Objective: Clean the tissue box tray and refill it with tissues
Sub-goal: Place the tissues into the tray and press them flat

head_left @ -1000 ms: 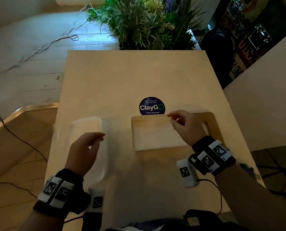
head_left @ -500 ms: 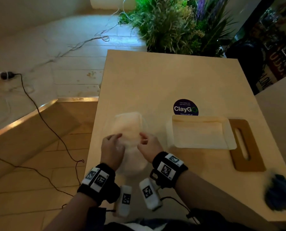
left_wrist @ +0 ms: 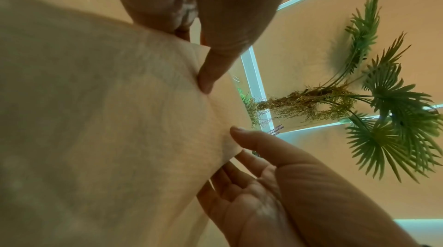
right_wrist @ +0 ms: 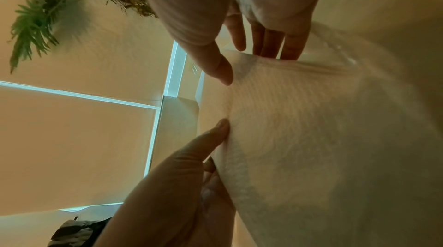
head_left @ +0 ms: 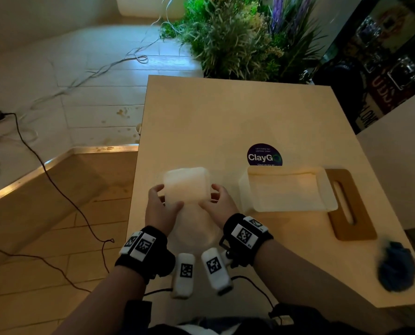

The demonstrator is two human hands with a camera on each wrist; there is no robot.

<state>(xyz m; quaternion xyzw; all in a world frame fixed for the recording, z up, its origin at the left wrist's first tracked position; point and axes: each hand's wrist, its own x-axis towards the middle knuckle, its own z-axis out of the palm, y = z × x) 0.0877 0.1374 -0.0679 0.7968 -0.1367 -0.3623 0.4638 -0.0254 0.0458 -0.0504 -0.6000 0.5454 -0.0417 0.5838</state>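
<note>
In the head view a white stack of tissues (head_left: pixel 186 186) is held between both hands just above the table's left side. My left hand (head_left: pixel 161 198) grips its left edge and my right hand (head_left: pixel 216 197) its right edge, thumbs on the near face and fingers behind. A clear wrapper (head_left: pixel 196 228) trails from the stack toward me. The left wrist view shows the tissue stack (left_wrist: pixel 100 118) under my left thumb; the right wrist view shows the stack (right_wrist: pixel 311 137) under my right thumb. The white tissue tray (head_left: pixel 327 189) sits open on the table to the right.
A wooden lid with a slot (head_left: pixel 354 221) lies against the tray's right side. A blue cloth (head_left: pixel 396 270) sits near the table's right front corner. A round ClayGo sticker (head_left: pixel 264 154) is behind the tray. Plants (head_left: pixel 237 37) stand past the far edge; cables (head_left: pixel 56 189) cross the floor at left.
My right hand left the tray and moved left to the tissue pack. Both hands closed on the stack and have raised it off the table.
</note>
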